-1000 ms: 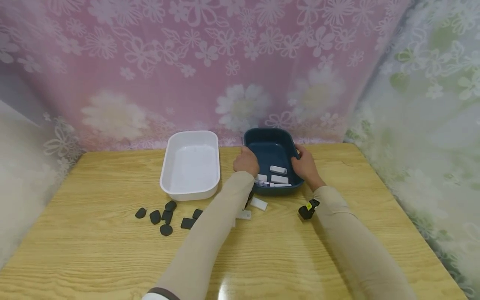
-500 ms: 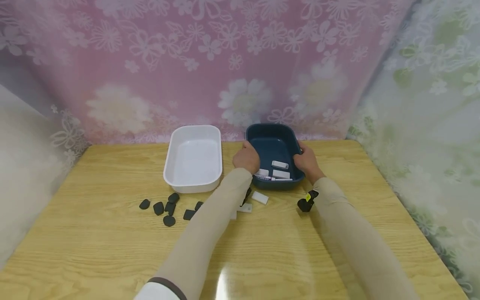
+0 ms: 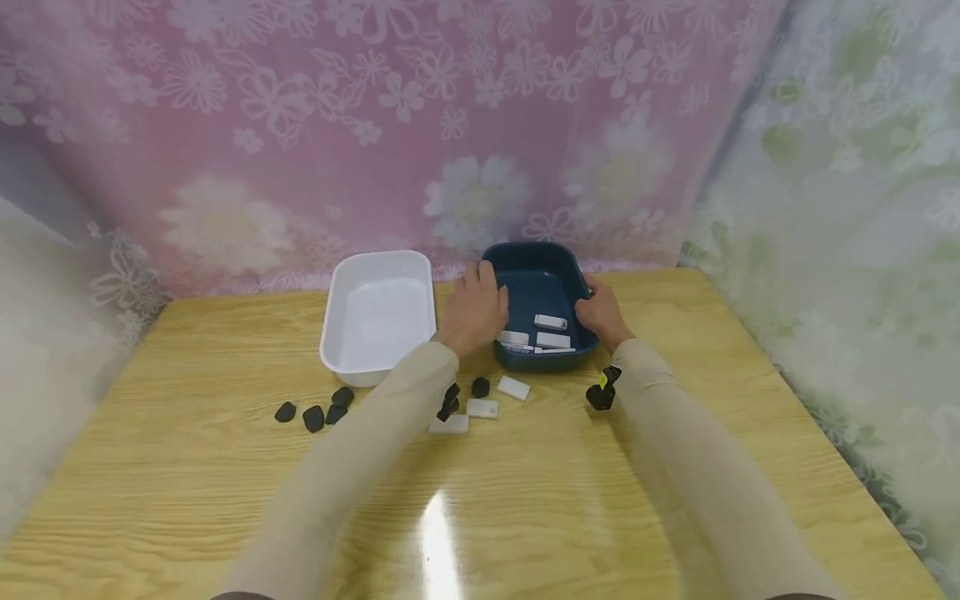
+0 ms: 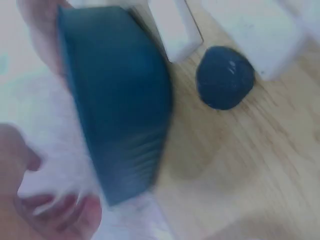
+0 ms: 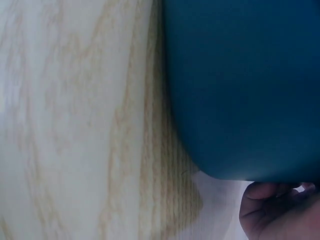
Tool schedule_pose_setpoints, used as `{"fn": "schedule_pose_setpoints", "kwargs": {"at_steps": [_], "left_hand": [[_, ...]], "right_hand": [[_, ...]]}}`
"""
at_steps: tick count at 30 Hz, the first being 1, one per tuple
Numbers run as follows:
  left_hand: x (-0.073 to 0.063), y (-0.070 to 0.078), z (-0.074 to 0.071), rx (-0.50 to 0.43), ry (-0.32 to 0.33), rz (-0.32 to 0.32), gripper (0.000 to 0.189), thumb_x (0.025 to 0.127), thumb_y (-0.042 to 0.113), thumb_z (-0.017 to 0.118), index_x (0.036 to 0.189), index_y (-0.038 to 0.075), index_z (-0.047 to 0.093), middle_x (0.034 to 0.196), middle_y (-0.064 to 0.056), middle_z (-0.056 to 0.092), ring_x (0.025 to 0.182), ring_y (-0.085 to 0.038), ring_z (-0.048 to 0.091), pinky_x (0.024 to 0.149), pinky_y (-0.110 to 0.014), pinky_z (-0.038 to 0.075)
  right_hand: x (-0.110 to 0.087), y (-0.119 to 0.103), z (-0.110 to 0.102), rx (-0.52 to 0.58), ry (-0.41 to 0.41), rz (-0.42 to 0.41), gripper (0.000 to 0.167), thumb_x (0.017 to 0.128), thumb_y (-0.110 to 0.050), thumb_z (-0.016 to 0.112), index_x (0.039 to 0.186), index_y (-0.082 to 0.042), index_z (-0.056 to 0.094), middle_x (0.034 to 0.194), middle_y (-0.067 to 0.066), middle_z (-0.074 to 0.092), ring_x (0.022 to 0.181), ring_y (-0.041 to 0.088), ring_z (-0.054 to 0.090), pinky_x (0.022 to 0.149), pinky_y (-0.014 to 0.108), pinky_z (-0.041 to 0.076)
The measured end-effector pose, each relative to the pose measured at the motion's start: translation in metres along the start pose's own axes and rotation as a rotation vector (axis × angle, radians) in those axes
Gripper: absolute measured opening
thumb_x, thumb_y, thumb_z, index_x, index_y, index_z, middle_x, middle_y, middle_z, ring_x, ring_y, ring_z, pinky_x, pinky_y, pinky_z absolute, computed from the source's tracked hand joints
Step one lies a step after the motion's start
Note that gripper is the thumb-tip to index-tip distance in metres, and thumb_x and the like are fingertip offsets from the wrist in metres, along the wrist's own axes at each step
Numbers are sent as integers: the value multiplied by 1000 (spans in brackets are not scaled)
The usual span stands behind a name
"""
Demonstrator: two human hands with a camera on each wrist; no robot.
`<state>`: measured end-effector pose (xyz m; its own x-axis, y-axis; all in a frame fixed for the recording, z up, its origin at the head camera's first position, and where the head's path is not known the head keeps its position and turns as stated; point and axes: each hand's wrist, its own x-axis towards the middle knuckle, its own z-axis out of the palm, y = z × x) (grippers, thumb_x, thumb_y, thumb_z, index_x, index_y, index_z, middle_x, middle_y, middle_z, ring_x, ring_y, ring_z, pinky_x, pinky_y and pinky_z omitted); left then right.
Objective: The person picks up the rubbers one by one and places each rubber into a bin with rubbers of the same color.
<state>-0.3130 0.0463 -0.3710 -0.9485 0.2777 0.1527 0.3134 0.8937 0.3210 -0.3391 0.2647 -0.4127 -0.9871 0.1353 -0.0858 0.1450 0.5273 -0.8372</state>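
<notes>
A dark blue plastic basin (image 3: 536, 287) stands at the back of the table, with several small white blocks (image 3: 551, 322) and thin white pieces near its front wall. My right hand (image 3: 602, 313) holds its right rim, fingers outside and thumb over the edge. Beside the left rim is my left hand (image 3: 472, 310), its fingers extended. In the left wrist view a gap shows between the left hand (image 4: 60, 217) and the basin (image 4: 117, 100). The right wrist view has the basin's outer wall (image 5: 245, 90), with the right hand (image 5: 280, 212) at its far end.
A white basin (image 3: 378, 321) stands left of the blue one. Black stones (image 3: 313, 418) lie in front of it, partly behind the left sleeve. Loose white blocks (image 3: 513, 387) and a black stone (image 3: 481, 387) lie before the blue basin. A floral curtain (image 3: 480, 125) hangs behind.
My left hand has let go of the blue basin's left rim and moved left, its fingers unfolding. My right hand has kept its hold on the right rim.
</notes>
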Motion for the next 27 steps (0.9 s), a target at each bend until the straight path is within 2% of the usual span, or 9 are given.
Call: {"fn": "schedule_pose_setpoints", "kwargs": {"at_steps": [2, 4, 6, 7, 11, 15, 17, 21, 27], "left_hand": [[-15, 1, -13, 1, -41, 126, 30, 101, 25, 40, 119, 2, 46, 100, -11, 57, 82, -24, 60, 64, -36, 50], [-31, 1, -22, 11, -89, 254, 16, 99, 20, 44, 102, 7, 52, 78, -4, 56, 62, -19, 55, 52, -32, 45], [-48, -2, -27, 28, -149, 346, 12, 97, 18, 46, 90, 12, 54, 71, 1, 55, 58, -14, 51, 50, -29, 41], [-57, -4, -28, 38, -180, 369, 13, 97, 17, 48, 86, 13, 55, 71, 2, 54, 58, -12, 50, 51, -28, 41], [-86, -18, -23, 108, -274, 366, 13, 93, 21, 57, 85, 12, 61, 79, 2, 55, 65, -12, 52, 57, -29, 43], [-103, -27, -11, 169, -295, 380, 25, 91, 29, 62, 104, 8, 66, 94, -2, 57, 77, -16, 55, 63, -32, 48], [-108, -30, -6, 166, -291, 400, 31, 91, 31, 63, 112, 9, 65, 101, -3, 56, 84, -17, 53, 67, -31, 48], [-113, -33, 1, 150, -266, 433, 32, 91, 30, 64, 114, 8, 64, 108, -4, 54, 89, -17, 49, 71, -29, 46], [-113, -34, 7, 186, -273, 467, 27, 90, 27, 64, 110, 8, 66, 105, -4, 56, 89, -17, 53, 73, -31, 48]], "right_hand": [[1, 0, -1, -9, 8, -18, 64, 86, 1, 36, 150, -4, 27, 142, 26, 39, 123, 38, 43, 100, 48, 37], [1, -1, -1, -12, 12, -24, 64, 86, 1, 36, 150, -4, 27, 143, 26, 38, 124, 37, 43, 100, 48, 37], [0, -2, -1, -11, 1, -20, 64, 87, 1, 36, 150, -4, 25, 145, 25, 36, 125, 37, 42, 101, 48, 37], [0, -2, -1, -8, -6, -15, 64, 88, 1, 36, 150, -4, 24, 146, 25, 35, 126, 37, 41, 101, 48, 37], [-2, -1, -1, -1, -28, 3, 64, 90, 0, 35, 152, -6, 20, 148, 24, 32, 129, 38, 38, 101, 49, 36], [-2, 0, -3, -3, -25, 9, 65, 90, 0, 35, 152, -7, 19, 146, 25, 33, 127, 38, 40, 100, 50, 38], [-2, 0, -4, 0, -25, 13, 65, 89, 1, 35, 152, -7, 19, 147, 24, 33, 128, 38, 39, 100, 49, 37], [-1, -1, -4, 0, -23, 7, 65, 89, 2, 35, 151, -5, 20, 150, 22, 29, 131, 37, 36, 102, 48, 35], [1, 1, 0, -17, -9, -10, 63, 88, 3, 37, 150, -3, 24, 150, 21, 30, 132, 36, 34, 104, 48, 32]]}}
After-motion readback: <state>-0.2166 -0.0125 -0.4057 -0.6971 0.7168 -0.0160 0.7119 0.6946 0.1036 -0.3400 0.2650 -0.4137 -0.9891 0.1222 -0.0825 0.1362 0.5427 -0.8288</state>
